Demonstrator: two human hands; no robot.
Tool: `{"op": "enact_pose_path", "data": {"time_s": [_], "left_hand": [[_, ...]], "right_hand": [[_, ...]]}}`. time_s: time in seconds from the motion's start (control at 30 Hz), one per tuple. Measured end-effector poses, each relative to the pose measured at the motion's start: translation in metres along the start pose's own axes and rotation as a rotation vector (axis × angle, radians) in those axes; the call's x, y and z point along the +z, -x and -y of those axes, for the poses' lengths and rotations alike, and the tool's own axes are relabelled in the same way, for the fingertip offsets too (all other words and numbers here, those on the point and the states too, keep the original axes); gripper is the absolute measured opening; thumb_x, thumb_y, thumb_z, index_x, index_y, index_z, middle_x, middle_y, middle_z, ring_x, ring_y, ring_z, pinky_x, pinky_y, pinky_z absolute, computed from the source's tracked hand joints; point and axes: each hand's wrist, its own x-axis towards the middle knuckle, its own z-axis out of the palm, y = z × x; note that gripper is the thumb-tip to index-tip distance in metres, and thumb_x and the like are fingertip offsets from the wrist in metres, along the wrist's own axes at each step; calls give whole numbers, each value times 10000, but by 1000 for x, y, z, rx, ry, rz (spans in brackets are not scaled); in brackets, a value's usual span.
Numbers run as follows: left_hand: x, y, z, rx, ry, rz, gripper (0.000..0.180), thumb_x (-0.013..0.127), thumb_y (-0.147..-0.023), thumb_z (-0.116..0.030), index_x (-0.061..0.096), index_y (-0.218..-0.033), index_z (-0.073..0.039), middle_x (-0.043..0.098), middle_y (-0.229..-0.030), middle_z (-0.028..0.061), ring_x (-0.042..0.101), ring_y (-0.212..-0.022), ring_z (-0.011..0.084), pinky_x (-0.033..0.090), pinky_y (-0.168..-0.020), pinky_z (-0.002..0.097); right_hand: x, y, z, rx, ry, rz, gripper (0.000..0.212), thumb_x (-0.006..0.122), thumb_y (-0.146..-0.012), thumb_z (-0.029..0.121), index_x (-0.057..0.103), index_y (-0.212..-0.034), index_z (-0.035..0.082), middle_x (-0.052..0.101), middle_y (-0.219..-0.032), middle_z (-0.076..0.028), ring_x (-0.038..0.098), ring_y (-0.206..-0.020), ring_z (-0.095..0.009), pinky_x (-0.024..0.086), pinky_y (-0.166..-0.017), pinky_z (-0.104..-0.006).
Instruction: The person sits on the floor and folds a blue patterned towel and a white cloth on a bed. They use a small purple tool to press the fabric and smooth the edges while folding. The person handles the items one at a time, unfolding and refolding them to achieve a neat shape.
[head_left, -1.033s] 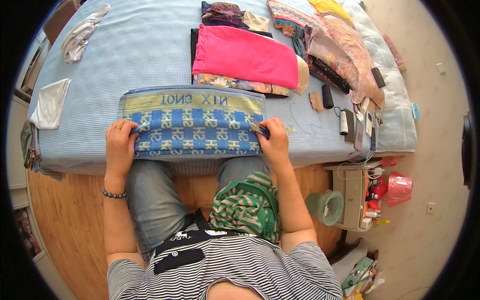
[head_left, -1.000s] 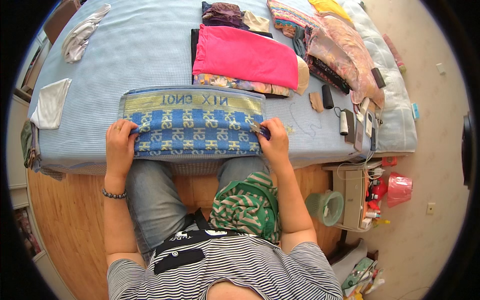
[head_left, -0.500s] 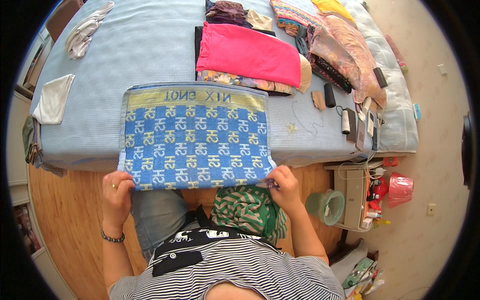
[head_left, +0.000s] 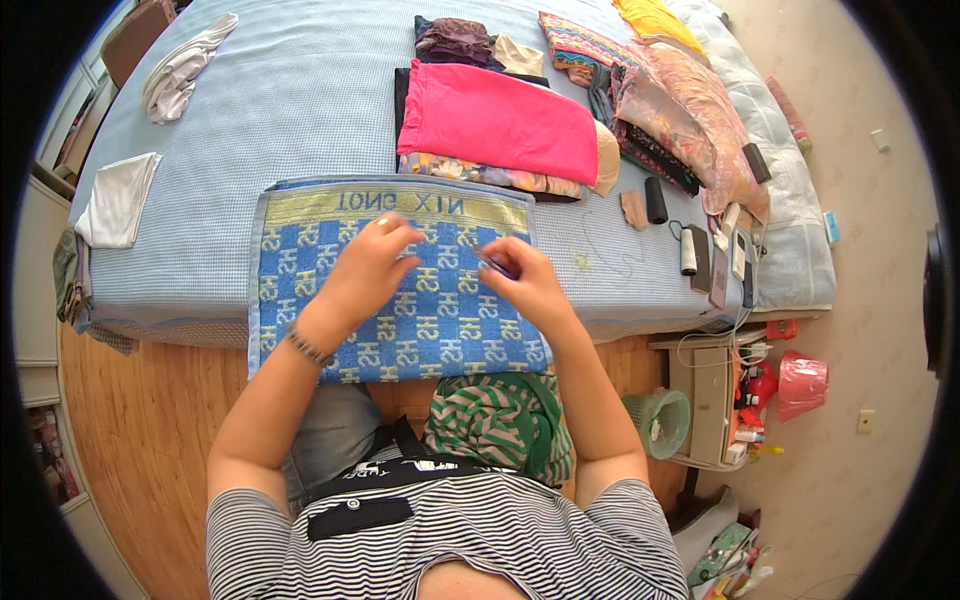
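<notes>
A blue checked towel (head_left: 390,345) with a yellowish band lies spread over the bed's near edge, its lower end reaching my lap. Above its middle hovers my left hand (head_left: 375,265), fingers bent, thumb apart from them, holding nothing that I can see. To the right, my right hand (head_left: 530,285) is closed around a small dark purple object (head_left: 503,268) with a thin tip; its kind is not clear. Green-and-beige striped cloth (head_left: 490,420) rests on my lap beneath the towel's edge.
Beyond the towel sits a stack of folded clothes with bright pink trousers (head_left: 500,120) on top. White cloths (head_left: 120,200) lie at left. A black cylinder (head_left: 655,200), phones and cables are at right. A green basket (head_left: 660,425) stands by a small cabinet (head_left: 710,400).
Both hands have let go of the towel's near corners and moved up and inward over its middle. The small purple object has stayed in my right hand. The towel lies flat.
</notes>
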Motion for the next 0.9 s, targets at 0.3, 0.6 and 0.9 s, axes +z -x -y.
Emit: {"op": "enact_pose_path", "data": {"time_s": [0.3,0.6,0.9], "left_hand": [[60,-32,34,57,-93,-124,120,724,-734,-78,656,-821,-30,597,-837,61,583,-832,256,487,-727,338],[53,-44,40,-176,120,-144,75,671,-801,-71,643,-848,-19,604,-827,100,599,-755,252,482,-681,332],[62,-58,41,-79,-158,-119,91,665,-803,-113,635,-844,-38,606,-814,94,616,-794,285,494,-687,353]], "right_hand": [[27,-31,-46,-42,122,-177,287,703,-805,211,611,-1001,23,624,-851,-110,612,-750,-215,489,-693,-321],[25,-28,-32,-100,177,-195,267,691,-807,182,603,-996,15,616,-905,-122,618,-769,-248,494,-695,-342],[21,-36,-34,-139,305,-188,257,684,-804,153,582,-998,20,600,-890,-119,620,-755,-247,496,-678,-358]]}}
